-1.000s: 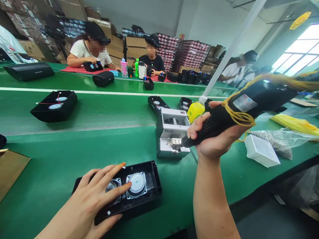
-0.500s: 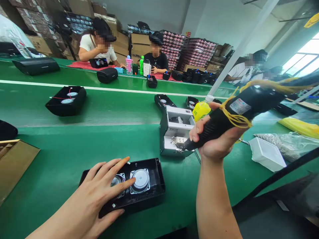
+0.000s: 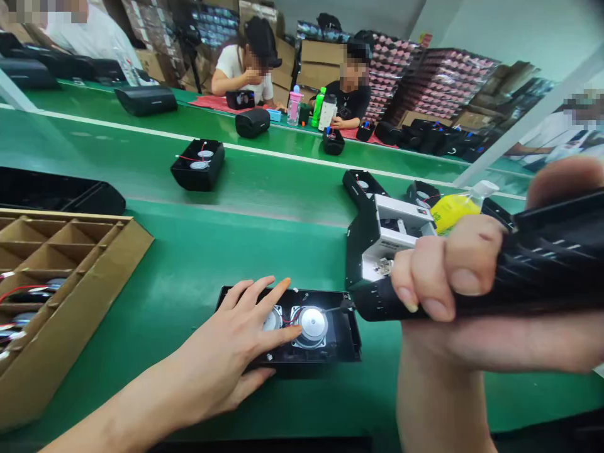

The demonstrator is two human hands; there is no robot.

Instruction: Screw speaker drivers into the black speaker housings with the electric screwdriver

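In the head view, my left hand (image 3: 245,330) spans a black speaker housing (image 3: 342,349) on the green bench, thumb at its near side and fingers spread across the top. Two round silver speaker drivers sit inside; one driver (image 3: 314,324) shows fully, and my fingers partly cover the other. My right hand (image 3: 453,270) is wrapped round a black electric screwdriver (image 3: 557,264), held nearly level. Its thin bit points left over the housing's right end, near the uncovered driver. Whether the tip touches a screw cannot be made out.
A divided cardboard box (image 3: 89,302) with speaker parts stands at left. A small black-and-white screw feeder (image 3: 363,245) stands behind the housing, beside a yellow bottle (image 3: 455,211). Further housings (image 3: 198,165) lie on the green surface beyond. Co-workers sit across.
The screwdriver has come down from a raised slant to nearly level, with its bit now over the housing. My left hand stays on the housing. The view has turned left.
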